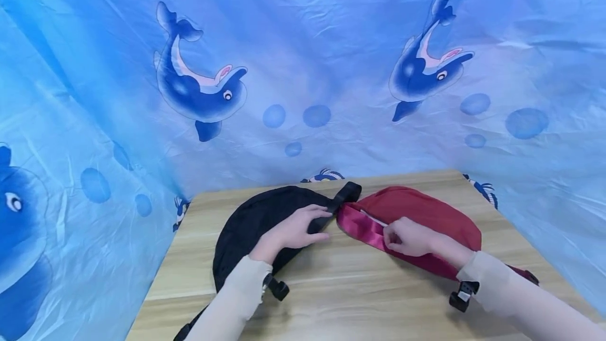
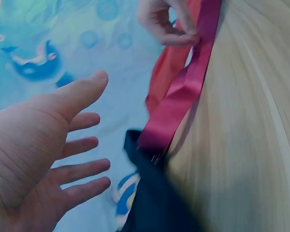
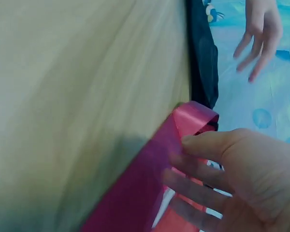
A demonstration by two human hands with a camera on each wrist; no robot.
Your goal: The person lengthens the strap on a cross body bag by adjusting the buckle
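A black crescent-shaped waist bag (image 1: 246, 225) lies on the left of the wooden table. My left hand (image 1: 295, 228) hovers over its inner edge with fingers spread and holds nothing; in the left wrist view its palm and straight fingers (image 2: 94, 142) show apart from the bag. To the right lies a red waist bag (image 1: 426, 207) with a shiny crimson lower band (image 1: 362, 227). A pale zipper line (image 1: 374, 218) runs along it to my right hand (image 1: 409, 237), whose thumb and forefinger pinch at the bag's edge. The pinched part is hidden, and the fingers are blurred in the right wrist view.
A black strap (image 1: 347, 193) lies between the two bags at the back. The red bag's strap end (image 1: 530, 277) lies at the right. Wood tabletop (image 1: 350, 288) stretches in front of both bags. A blue dolphin-print sheet (image 1: 303, 67) hangs behind and beside the table.
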